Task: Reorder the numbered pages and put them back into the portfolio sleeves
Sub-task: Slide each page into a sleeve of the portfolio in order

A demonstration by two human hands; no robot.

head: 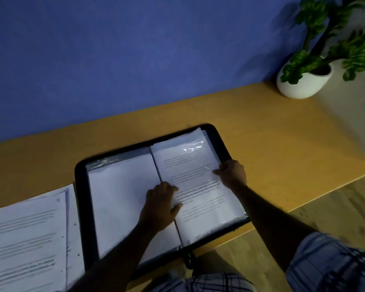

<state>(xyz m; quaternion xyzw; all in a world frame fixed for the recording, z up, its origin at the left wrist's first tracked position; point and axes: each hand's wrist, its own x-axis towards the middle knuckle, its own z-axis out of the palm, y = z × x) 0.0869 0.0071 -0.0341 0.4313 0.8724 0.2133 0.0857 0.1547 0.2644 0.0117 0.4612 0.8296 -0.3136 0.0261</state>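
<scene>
The portfolio [80,186] lies open and flat on the orange surface [282,133] straight in front of you, its black zip rim framing both halves. It is turned slightly, so the spine runs from about 11 o'clock down to 5 o'clock.

Your left hand [161,202] rests at the middle of the spine. Its fingers lie loosely bent and reach toward 1 o'clock onto the inner edge of the printed page [202,199], with the thumb spread apart from them and pressing flat on the text. It holds nothing.

Your right hand [233,173] is at 3 o'clock of that page, on its outer edge. The thumb is on top and the fingers are curled under the margin, clamped on the printed page. Whether the clear film is also caught in that pinch, you cannot tell from here.

A glossy sleeve [195,144] catches the light at the page's 12 o'clock end, with more white sheets stacked beneath it toward the rim. The left half of the portfolio shows a blank sheet [118,197] under clear film.

At 9 o'clock of the portfolio, just beside its rim, sits a stack of loose pages [25,239]. The top one has blurred lines of print and a handwritten 9 in its far corner.

A potted plant [299,85] in a white bowl stands well apart at 1 o'clock, against the blue wall [114,60].
</scene>
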